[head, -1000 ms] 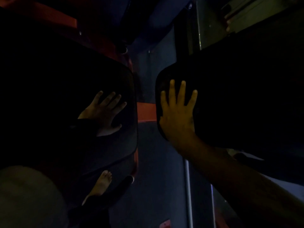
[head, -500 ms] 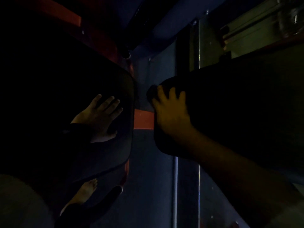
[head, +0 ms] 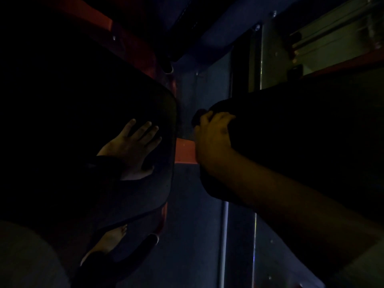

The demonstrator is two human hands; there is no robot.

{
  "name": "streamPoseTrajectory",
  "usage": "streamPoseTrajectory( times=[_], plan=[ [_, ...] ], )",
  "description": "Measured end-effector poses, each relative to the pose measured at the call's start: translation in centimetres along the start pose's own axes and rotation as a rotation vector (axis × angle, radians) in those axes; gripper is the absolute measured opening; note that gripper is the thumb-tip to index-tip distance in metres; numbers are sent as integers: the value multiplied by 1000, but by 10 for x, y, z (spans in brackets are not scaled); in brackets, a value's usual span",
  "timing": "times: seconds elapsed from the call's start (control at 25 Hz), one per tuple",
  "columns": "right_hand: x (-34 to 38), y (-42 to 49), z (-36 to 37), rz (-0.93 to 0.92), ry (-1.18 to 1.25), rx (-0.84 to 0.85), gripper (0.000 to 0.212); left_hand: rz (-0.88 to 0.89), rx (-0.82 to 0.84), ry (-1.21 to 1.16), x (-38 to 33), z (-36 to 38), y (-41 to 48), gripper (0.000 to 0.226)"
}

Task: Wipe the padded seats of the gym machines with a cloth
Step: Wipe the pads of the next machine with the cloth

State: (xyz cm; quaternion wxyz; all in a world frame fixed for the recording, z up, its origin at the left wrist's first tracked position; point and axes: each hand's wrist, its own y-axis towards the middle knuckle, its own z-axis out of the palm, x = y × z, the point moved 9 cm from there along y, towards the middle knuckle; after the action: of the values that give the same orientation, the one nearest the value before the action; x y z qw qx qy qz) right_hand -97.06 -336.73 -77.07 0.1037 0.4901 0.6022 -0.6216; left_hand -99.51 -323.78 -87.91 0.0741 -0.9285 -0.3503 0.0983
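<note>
Left hand: lay flat, fingers spread, on the left seat.
Right hand: fingers curled round the 9 o'clock corner of the right seat.

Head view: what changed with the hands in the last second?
The right hand, flat on the right pad before, slid to the pad's upper-left corner and its fingers now curl over that edge; too dark to tell whether anything is under them. The left hand stayed flat, fingers spread, on the left pad.
</note>
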Motion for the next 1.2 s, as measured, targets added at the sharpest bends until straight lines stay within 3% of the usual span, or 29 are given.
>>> streamPoseTrajectory(
  times=[0.16, 0.28, 0.48, 0.56, 0.64, 0.76, 0.84, 0.92, 0.96, 1.0, 1.12, 1.2],
  plan=[
    [-23, -7, 9, 53, 70, -209, 61, 15, 24, 5, -2, 4, 1, 91],
    [-58, 7, -1, 187, 195, -236, 68, 5, -17, -5, 0, 1, 0, 92],
    [-3, -20, 18, -51, -81, -252, 53, 4, 19, 9, -1, 1, -1, 92],
    [-45, 1, 0, 30, 79, -316, 53, 5, 5, 10, -1, -1, -1, 92],
    [-70, 5, -7, 183, 157, -273, 59, 6, 30, -1, 0, 2, -1, 92],
    [0, -33, 19, -22, -100, -224, 58, 4, 13, 14, -1, -1, 1, 92],
    [0, -37, 23, -96, -55, -249, 55, 5, 33, 11, 0, 2, 0, 92],
    [-43, -22, 7, 76, 176, -258, 59, 14, 45, 12, -1, 4, 0, 92],
    [-47, -25, 6, 134, 162, -260, 62, 11, 44, 6, -1, 2, 0, 92],
    [-32, -34, 8, 107, 87, -293, 62, 4, 37, 7, -1, 0, 0, 92],
    [36, -73, 34, -213, -58, -235, 55, 1, 48, 8, 0, -1, -1, 92],
    [4, -58, 28, -150, 100, -304, 52, 7, 49, 24, -1, 2, 0, 92]
  ],
)
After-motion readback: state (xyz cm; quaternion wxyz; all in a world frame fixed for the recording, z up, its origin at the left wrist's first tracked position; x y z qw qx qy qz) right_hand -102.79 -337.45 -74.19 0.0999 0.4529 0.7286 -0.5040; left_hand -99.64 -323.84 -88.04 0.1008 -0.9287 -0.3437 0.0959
